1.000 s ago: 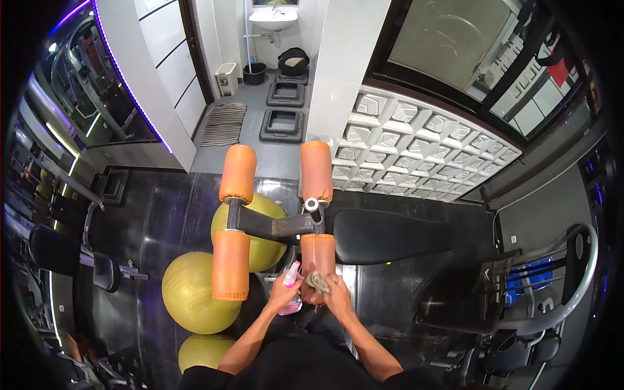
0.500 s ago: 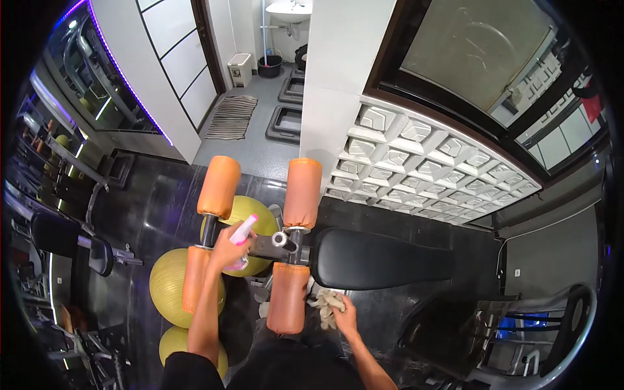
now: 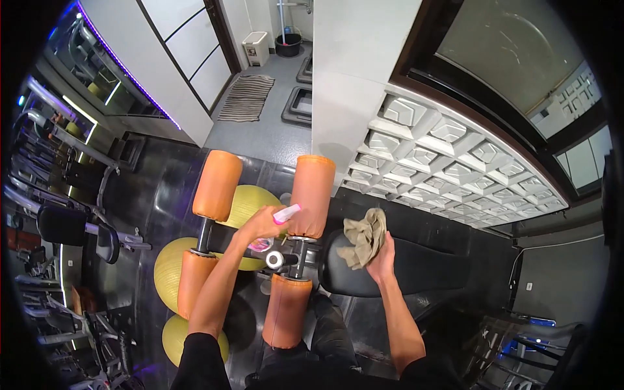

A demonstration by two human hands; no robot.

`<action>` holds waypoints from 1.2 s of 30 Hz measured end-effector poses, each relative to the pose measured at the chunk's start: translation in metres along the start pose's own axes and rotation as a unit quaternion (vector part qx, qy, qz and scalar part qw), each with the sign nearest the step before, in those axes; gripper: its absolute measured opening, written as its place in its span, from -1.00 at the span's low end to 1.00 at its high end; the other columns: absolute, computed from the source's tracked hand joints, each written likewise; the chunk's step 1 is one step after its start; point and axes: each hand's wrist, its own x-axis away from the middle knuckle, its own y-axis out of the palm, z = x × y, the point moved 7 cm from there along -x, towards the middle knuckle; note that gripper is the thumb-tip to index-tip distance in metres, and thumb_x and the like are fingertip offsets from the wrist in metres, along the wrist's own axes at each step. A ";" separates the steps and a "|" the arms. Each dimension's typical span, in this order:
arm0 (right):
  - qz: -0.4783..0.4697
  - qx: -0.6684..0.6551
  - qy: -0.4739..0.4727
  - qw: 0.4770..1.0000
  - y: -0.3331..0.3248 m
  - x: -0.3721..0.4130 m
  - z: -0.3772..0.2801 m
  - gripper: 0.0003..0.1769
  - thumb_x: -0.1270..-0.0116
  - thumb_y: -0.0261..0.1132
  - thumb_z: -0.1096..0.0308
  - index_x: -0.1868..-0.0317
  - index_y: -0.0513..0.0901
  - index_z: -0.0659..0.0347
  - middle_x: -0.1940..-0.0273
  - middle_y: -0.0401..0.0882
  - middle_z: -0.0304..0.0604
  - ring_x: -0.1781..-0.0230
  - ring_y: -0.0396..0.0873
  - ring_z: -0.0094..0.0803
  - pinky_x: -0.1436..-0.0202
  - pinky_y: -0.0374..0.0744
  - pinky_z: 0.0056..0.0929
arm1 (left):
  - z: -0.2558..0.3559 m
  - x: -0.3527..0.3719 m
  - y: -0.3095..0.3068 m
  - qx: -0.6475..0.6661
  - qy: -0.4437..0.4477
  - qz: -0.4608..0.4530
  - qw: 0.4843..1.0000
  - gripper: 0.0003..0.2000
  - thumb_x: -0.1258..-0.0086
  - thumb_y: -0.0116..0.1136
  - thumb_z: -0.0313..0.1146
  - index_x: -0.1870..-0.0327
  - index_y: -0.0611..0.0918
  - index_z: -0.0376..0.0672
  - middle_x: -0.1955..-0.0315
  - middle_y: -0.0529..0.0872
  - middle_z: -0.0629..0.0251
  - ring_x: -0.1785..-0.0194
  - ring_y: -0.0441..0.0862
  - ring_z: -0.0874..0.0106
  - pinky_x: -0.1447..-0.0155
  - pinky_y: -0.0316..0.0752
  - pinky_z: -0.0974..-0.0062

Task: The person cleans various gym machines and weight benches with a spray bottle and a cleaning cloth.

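My left hand (image 3: 263, 224) is closed around a spray bottle (image 3: 286, 214) with a white and pink head; its clear pinkish body shows partly below the fingers. The nozzle points toward the far right orange foam roller (image 3: 313, 195). In my right hand (image 3: 382, 259) is a crumpled beige cloth (image 3: 361, 238), held above the black padded bench (image 3: 416, 266). Between the hands, the bench's metal post (image 3: 275, 260) points up toward me. A nearer orange roller (image 3: 287, 312) lies below it, and two more orange rollers (image 3: 218, 186) sit at the left.
Several yellow exercise balls (image 3: 174, 276) lie on the dark floor under and beside the left rollers. A white wall with raised block tiles (image 3: 448, 149) stands at the right. Gym machines (image 3: 62, 224) line the left side. A striped mat (image 3: 247, 97) lies in the doorway beyond.
My left hand has moved right with the spray bottle, toward the far right roller. My right hand has lifted the cloth from beside the near roller up over the bench. The view has shifted slightly.
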 end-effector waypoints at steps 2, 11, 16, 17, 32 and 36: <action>0.001 -0.001 -0.003 1.000 0.005 -0.022 0.008 -0.49 -0.54 0.00 0.23 -0.44 0.25 0.13 -0.31 0.39 -0.17 -0.32 0.39 -0.30 -0.36 0.38 -0.24 | 0.008 -0.005 -0.001 0.004 -0.031 -0.011 0.999 -0.67 -0.22 0.26 -0.20 0.11 0.66 -0.25 0.31 0.71 -0.14 0.15 0.64 -0.12 0.05 0.53 0.10; 0.134 0.570 -0.283 0.759 0.022 -0.055 0.035 -0.59 -0.36 0.30 0.36 -0.19 0.56 0.25 -0.06 0.49 -0.03 -0.10 0.51 -0.27 -0.18 0.46 -0.38 | -0.022 -0.022 0.013 0.007 -0.035 -0.019 0.999 -0.61 -0.24 0.29 -0.20 0.00 0.65 -0.27 0.35 0.73 -0.01 0.26 0.73 0.24 0.08 0.57 0.31; -0.098 0.795 -0.288 0.524 0.086 -0.087 0.078 -0.55 -0.12 0.41 0.42 -0.07 0.67 -0.10 -0.06 0.47 -0.09 0.00 0.57 -0.06 0.05 0.63 -0.18 | -0.064 -0.013 0.025 0.288 -0.131 0.014 0.948 -0.72 -0.29 0.24 -0.38 0.01 0.62 -0.25 0.20 0.75 0.19 0.32 0.70 0.39 0.30 0.61 0.42; -0.082 0.813 -0.272 0.507 0.090 -0.104 0.072 -0.56 -0.13 0.40 0.40 -0.07 0.67 -0.09 -0.07 0.48 -0.10 0.00 0.58 -0.07 0.06 0.63 -0.18 | -0.069 -0.011 0.030 0.269 -0.153 -0.040 0.950 -0.64 -0.33 0.20 -0.44 -0.14 0.57 -0.28 0.07 0.72 0.30 0.31 0.64 0.57 0.40 0.61 0.56; -0.135 0.849 -0.188 0.474 0.090 -0.080 0.077 -0.57 -0.11 0.37 0.39 -0.04 0.70 -0.19 0.00 0.48 -0.07 0.00 0.56 -0.07 0.12 0.63 -0.11 | -0.078 -0.009 0.048 0.424 -0.155 0.043 0.891 -0.66 -0.35 0.15 -0.48 -0.15 0.56 -0.31 0.15 0.69 0.27 0.48 0.65 0.49 0.43 0.57 0.48; -0.056 0.864 -0.266 0.424 0.114 -0.156 0.039 -0.61 -0.18 0.33 0.35 -0.06 0.69 -0.17 0.01 0.50 -0.06 -0.01 0.56 -0.07 0.13 0.63 -0.10 | -0.079 -0.010 0.052 0.413 -0.142 0.038 0.899 -0.61 -0.36 0.16 -0.48 -0.21 0.51 -0.29 0.20 0.66 0.29 0.48 0.64 0.48 0.42 0.57 0.49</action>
